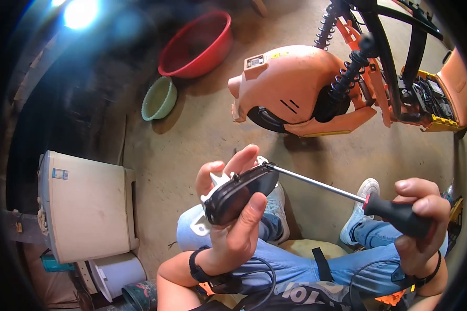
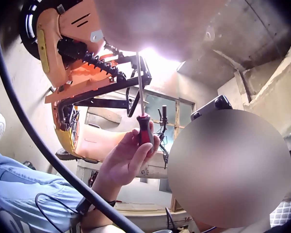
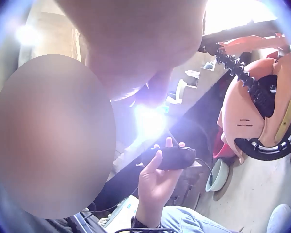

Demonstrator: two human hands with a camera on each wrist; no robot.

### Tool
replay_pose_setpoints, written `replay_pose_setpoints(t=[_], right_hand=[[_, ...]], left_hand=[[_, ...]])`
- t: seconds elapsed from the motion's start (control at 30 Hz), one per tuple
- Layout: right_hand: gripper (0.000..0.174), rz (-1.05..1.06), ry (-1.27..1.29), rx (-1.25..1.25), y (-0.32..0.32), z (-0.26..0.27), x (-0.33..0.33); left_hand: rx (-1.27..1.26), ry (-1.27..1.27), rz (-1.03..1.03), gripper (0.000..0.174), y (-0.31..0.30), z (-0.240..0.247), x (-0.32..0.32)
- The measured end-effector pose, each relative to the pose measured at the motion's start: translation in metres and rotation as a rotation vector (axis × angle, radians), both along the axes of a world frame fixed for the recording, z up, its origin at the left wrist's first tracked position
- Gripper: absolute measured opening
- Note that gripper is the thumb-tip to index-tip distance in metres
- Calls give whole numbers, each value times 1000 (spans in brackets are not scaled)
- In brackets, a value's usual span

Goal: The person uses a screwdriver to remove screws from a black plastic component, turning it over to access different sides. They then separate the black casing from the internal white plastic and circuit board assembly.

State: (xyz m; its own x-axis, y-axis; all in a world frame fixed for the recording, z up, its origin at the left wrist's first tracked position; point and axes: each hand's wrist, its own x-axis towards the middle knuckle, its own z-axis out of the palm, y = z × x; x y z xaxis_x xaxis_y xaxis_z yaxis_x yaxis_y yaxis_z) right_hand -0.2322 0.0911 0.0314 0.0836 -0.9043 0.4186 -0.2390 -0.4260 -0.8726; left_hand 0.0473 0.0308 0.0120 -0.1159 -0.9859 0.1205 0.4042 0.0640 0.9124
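My left hand (image 1: 237, 236) grips a glossy dark oval lamp-like unit (image 1: 244, 196) with white mounting tabs, thumb on its front and fingers behind. In the right wrist view the same unit (image 3: 177, 158) lies across the left hand's (image 3: 155, 189) fingers. My right hand (image 1: 439, 215) holds a screwdriver (image 1: 321, 184) by its black and red handle. The long shaft points left, its tip right at the unit's upper right end beside a white tab. The left wrist view shows the right hand (image 2: 121, 162) around the handle of the screwdriver (image 2: 144, 128), shaft upward.
An orange scooter (image 1: 301, 83) with exposed springs and frame stands ahead to the right. Beyond my hands are a red basin (image 1: 213, 49) and a pale green basin (image 1: 166, 103). A cream-coloured box-like cabinet (image 1: 91, 207) stands left, near a white bucket (image 1: 117, 272).
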Motion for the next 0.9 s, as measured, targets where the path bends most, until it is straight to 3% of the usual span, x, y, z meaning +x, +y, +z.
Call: replay_pose_setpoints(t=[0.1,0.17,0.27,0.4,0.47,0.6,0.9], right_hand=[[50,-58,3,29,0,-3,3],[54,-84,-240,219,-1,-1,13],[59,-151,-203,246,-5,-8,14],[70,-148,-432,550,-9,-8,5],[74,-145,-398,567,-12,-9,9],[80,-123,-419,571,-17,-11,17],[63,-86,-473,632,-12,-19,4]], left_hand=[[-264,-200,22,64,-2,-5,10],[-374,-288,40,64,-2,-4,11],[-519,-531,29,61,-2,-2,20],[-634,-533,50,59,0,-5,16],[-709,-552,51,61,-2,-5,16],[-634,-566,86,60,2,-2,15],[-638,-525,59,60,1,-3,14]])
